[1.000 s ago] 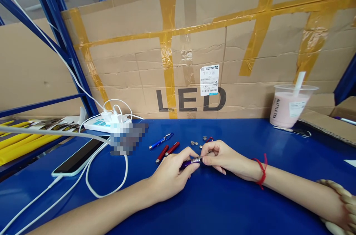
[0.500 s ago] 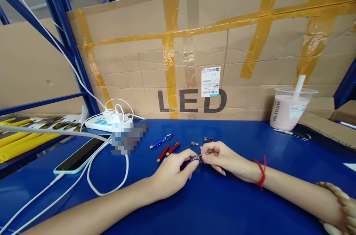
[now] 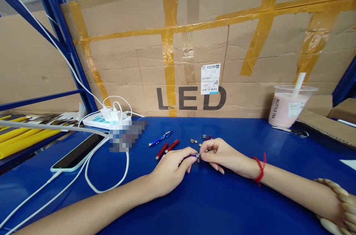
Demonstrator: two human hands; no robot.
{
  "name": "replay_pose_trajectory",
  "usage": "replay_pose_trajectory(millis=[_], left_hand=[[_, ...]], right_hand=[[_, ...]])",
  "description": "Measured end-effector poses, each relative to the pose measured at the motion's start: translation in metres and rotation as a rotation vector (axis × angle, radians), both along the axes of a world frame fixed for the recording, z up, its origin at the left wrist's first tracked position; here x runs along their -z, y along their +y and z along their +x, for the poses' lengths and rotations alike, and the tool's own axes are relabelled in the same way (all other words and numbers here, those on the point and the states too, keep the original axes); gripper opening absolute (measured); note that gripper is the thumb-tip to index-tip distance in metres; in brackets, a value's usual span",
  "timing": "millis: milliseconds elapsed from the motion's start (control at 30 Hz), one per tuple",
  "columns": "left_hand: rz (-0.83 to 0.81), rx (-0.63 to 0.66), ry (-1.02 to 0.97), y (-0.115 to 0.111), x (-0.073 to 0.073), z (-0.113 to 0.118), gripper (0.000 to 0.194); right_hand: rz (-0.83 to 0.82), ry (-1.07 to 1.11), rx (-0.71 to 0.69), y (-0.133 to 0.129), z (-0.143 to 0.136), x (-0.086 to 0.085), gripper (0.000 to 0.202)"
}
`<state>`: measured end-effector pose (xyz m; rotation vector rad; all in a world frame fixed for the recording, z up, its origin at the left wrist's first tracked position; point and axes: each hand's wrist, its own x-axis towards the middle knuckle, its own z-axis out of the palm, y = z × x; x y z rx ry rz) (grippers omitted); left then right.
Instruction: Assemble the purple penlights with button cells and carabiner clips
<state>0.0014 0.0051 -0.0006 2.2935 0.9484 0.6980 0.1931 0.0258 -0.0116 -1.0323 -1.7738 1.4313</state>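
My left hand [image 3: 171,166] is closed around a small purple penlight [image 3: 191,156], mostly hidden by the fingers, with its silvery end pointing right. At that end my right hand [image 3: 224,153] is closed in a pinch, thumb and forefinger together. What the pinch holds is too small and covered to make out. Beyond the left hand lie a blue penlight [image 3: 158,139] with a clip and two red tubes, a nearer red tube [image 3: 161,151] and a farther red tube [image 3: 171,146]. Small silvery pieces [image 3: 192,141] are scattered behind the right hand, beside a red clip [image 3: 209,138].
At left are a phone [image 3: 79,153], looping white cables [image 3: 128,175] and a power strip [image 3: 94,121]. A cup of pink drink [image 3: 287,111] stands at back right near scissors [image 3: 302,133]. A large cardboard sheet [image 3: 128,60] walls off the blue table's [image 3: 211,205] back.
Both hands stay together at the purple penlight. The left fingers have shifted slightly around it, and less of its purple body shows. The whole view has moved a little.
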Motion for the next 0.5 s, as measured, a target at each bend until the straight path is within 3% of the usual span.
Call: replay_pose_trajectory(millis=[300, 500], left_hand=[[0.142, 0.078, 0.049, 0.001, 0.008, -0.004, 0.019], [0.208, 0.085, 0.093, 0.000, 0.009, -0.004, 0.020]], right_hand=[[0.133, -0.130, -0.090, -0.008, -0.001, 0.000, 0.032], [0.562, -0.286, -0.158, -0.019, -0.002, -0.002, 0.040]])
